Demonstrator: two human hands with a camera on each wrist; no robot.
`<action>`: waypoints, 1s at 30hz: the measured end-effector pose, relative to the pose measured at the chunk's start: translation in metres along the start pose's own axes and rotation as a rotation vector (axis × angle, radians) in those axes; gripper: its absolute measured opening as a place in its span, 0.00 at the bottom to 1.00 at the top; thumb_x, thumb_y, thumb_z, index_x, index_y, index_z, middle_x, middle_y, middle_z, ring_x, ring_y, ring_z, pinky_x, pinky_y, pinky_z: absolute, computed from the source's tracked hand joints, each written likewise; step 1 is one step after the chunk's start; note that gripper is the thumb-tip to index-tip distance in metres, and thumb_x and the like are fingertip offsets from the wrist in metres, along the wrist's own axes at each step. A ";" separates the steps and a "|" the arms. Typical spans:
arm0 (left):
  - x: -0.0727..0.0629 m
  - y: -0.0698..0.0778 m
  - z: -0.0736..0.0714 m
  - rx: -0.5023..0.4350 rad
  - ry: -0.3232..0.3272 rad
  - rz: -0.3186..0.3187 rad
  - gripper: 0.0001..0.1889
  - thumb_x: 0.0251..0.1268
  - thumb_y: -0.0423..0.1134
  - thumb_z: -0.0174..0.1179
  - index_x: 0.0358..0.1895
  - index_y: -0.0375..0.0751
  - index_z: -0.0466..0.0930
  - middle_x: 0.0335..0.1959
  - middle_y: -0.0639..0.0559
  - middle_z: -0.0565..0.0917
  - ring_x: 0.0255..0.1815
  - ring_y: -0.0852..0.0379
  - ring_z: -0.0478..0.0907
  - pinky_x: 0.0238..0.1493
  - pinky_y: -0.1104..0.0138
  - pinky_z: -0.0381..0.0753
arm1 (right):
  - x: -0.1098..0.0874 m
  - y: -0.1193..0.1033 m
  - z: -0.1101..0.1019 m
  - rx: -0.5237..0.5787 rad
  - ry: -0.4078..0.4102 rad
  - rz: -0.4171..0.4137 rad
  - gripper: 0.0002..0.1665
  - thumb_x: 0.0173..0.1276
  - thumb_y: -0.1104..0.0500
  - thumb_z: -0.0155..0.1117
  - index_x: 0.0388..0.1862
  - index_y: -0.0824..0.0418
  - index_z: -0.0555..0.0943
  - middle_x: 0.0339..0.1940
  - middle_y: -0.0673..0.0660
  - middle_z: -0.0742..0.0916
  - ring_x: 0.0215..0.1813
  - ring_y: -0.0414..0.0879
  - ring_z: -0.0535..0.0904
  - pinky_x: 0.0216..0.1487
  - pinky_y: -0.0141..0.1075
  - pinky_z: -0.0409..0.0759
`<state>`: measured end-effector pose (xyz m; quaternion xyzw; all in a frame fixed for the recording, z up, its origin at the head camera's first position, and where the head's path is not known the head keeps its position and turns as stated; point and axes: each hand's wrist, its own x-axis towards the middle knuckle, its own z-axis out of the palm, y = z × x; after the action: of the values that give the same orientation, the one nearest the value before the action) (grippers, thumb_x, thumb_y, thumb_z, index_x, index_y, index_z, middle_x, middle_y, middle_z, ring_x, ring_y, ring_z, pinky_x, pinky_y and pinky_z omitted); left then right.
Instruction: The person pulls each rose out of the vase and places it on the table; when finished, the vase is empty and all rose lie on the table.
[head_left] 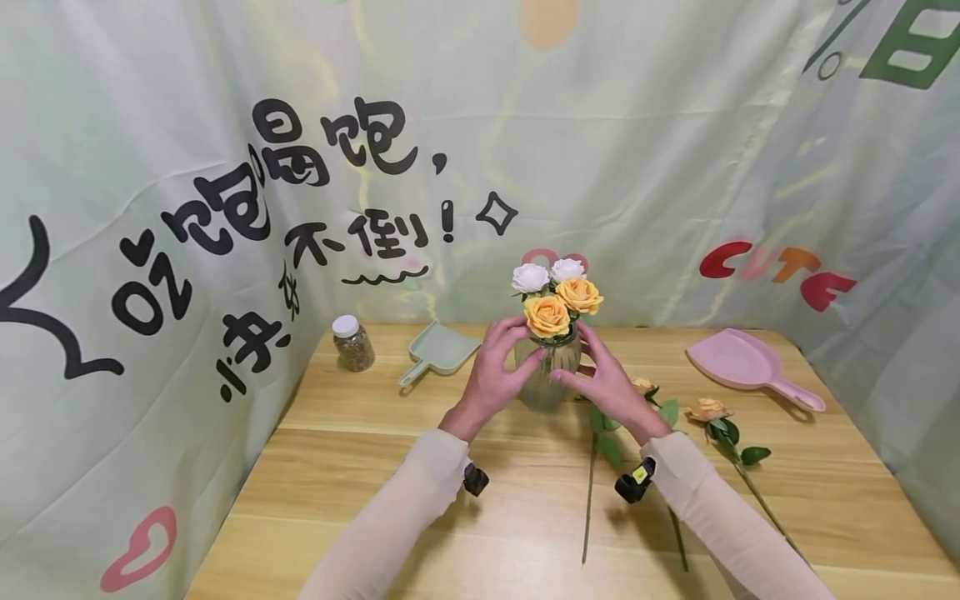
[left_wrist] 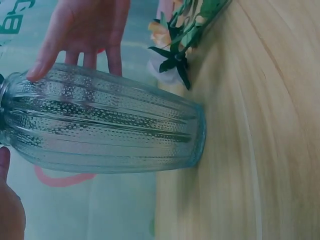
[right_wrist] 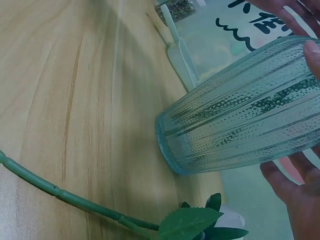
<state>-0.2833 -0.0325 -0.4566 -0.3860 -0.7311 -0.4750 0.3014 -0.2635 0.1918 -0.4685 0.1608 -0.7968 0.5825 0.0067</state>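
Observation:
A ribbed clear glass vase (head_left: pixel 543 396) stands upright on the table. Two white roses (head_left: pixel 531 278) and two orange-yellow roses (head_left: pixel 547 316) rise from its mouth. On its left side is my left hand (head_left: pixel 491 371), fingers beside the neck and thumb toward the front. My right hand (head_left: pixel 609 385) flanks the other side; in the left wrist view its fingers are spread and extended, with the thumb at the glass (left_wrist: pixel 100 130) near the shoulder. From the right wrist view, the vase's base (right_wrist: pixel 167 145) meets the tabletop.
Loose orange roses lie on the right, one with its bloom (head_left: pixel 708 409) facing away and its stem toward the front edge. Behind stand a jar with a white lid (head_left: pixel 354 346), a green dustpan (head_left: pixel 442 348) and a pink dustpan (head_left: pixel 735 360). Printed curtains (head_left: pixel 637 192) enclose the table.

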 end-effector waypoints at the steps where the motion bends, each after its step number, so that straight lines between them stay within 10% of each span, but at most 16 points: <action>1: 0.000 0.000 0.001 0.011 -0.005 0.008 0.13 0.68 0.33 0.73 0.53 0.37 0.86 0.62 0.43 0.82 0.63 0.47 0.76 0.67 0.56 0.77 | 0.000 0.000 0.001 0.001 -0.001 -0.002 0.59 0.73 0.52 0.75 0.90 0.46 0.47 0.87 0.57 0.56 0.84 0.61 0.54 0.77 0.63 0.66; 15: 0.018 0.008 -0.007 0.047 0.100 0.036 0.08 0.73 0.31 0.68 0.51 0.34 0.88 0.52 0.44 0.89 0.57 0.47 0.82 0.65 0.61 0.81 | -0.002 0.002 0.002 -0.002 0.000 0.016 0.58 0.74 0.50 0.74 0.89 0.41 0.47 0.87 0.57 0.56 0.84 0.61 0.54 0.77 0.63 0.67; 30: 0.044 0.018 -0.021 -0.126 0.129 0.005 0.08 0.75 0.27 0.64 0.52 0.33 0.85 0.50 0.41 0.86 0.49 0.48 0.86 0.50 0.65 0.90 | -0.002 0.002 0.000 -0.011 0.003 0.014 0.58 0.73 0.50 0.75 0.89 0.40 0.47 0.87 0.56 0.57 0.84 0.61 0.54 0.76 0.65 0.66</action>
<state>-0.2897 -0.0350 -0.4055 -0.3748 -0.6777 -0.5433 0.3242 -0.2622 0.1924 -0.4708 0.1542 -0.8011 0.5783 0.0049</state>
